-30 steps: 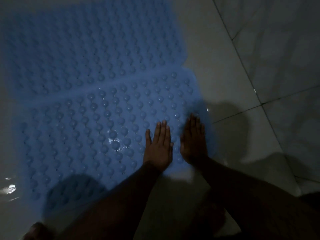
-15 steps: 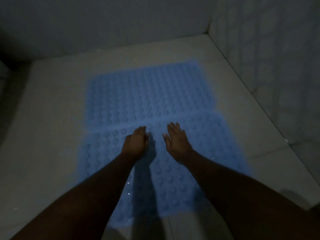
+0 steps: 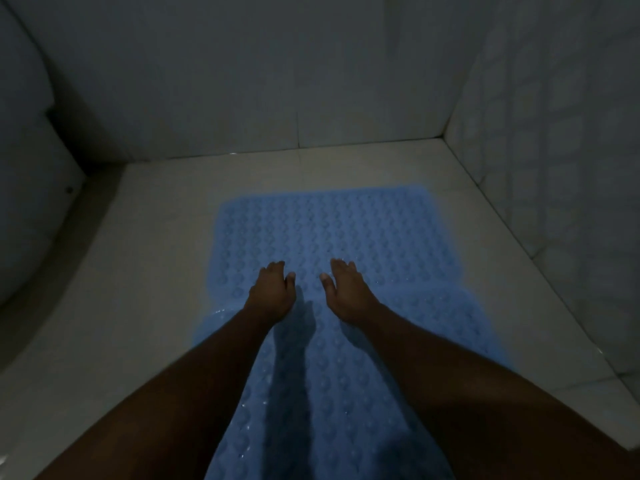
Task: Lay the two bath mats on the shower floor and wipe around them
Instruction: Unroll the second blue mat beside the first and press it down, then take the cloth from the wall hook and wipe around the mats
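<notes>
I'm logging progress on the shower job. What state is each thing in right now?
Far mat: flat on the floor, wet.
Near mat: flat, its far edge meeting the far mat, wet.
Left hand: empty, palm down over the mats' seam.
Right hand: empty, palm down over the seam, fingers spread.
Floor: bare around the mats, no cloth in view.

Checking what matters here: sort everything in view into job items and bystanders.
Part of the job:
far blue mat
near blue mat
shower floor
left hand, empty
right hand, empty

Just there:
back wall
right tiled wall
white curved fixture at left
</notes>
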